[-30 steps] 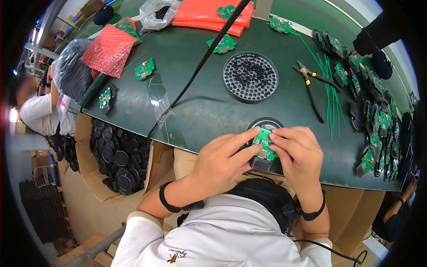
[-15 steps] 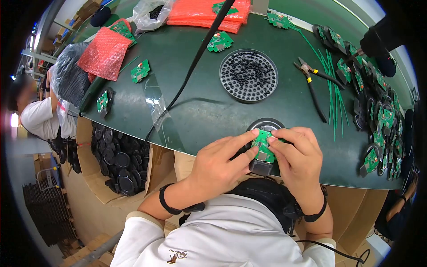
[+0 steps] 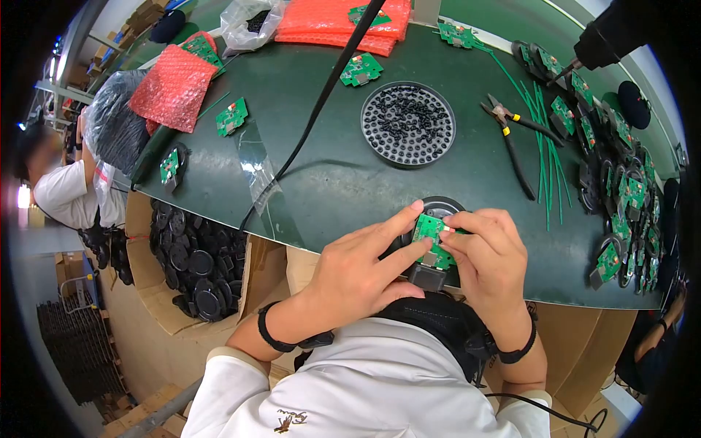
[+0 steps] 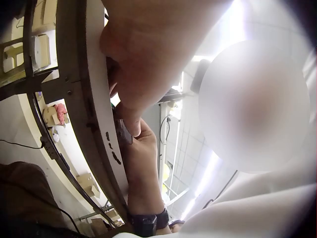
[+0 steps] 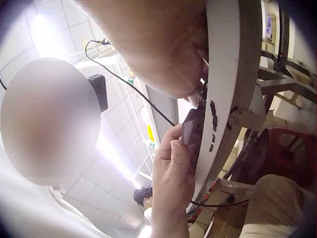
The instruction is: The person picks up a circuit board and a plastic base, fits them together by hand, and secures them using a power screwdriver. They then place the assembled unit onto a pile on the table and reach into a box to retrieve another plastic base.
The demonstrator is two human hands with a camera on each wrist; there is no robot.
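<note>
Near the table's front edge, a green circuit board (image 3: pixel 429 229) sits in a black round-ended housing (image 3: pixel 447 204), whose blocky end (image 3: pixel 427 277) points toward the person. My left hand (image 3: pixel 359 264) lies along its left side, index and middle fingers extended, one fingertip on the board and the thumb beside the blocky end. From the right, my right hand (image 3: pixel 492 254) pinches the board's edge with bent thumb and index finger. In the right wrist view, the housing (image 5: pixel 192 128) shows beside the left hand (image 5: pixel 173 171); the board is hidden there.
A round tray (image 3: pixel 380 150) of small black parts stands ahead. Pliers (image 3: pixel 520 162) and thin green wires (image 3: pixel 546 164) lie right of it, near piled housings with boards (image 3: pixel 628 197). A black cable (image 3: pixel 310 124) crosses the view; a screwdriver (image 3: pixel 610 40) hangs upper right.
The left fingers have spread: the index has lifted toward the housing's top, and the thumb has moved down toward the blocky end. The right hand stays at the board. The hanging screwdriver has swung slightly.
</note>
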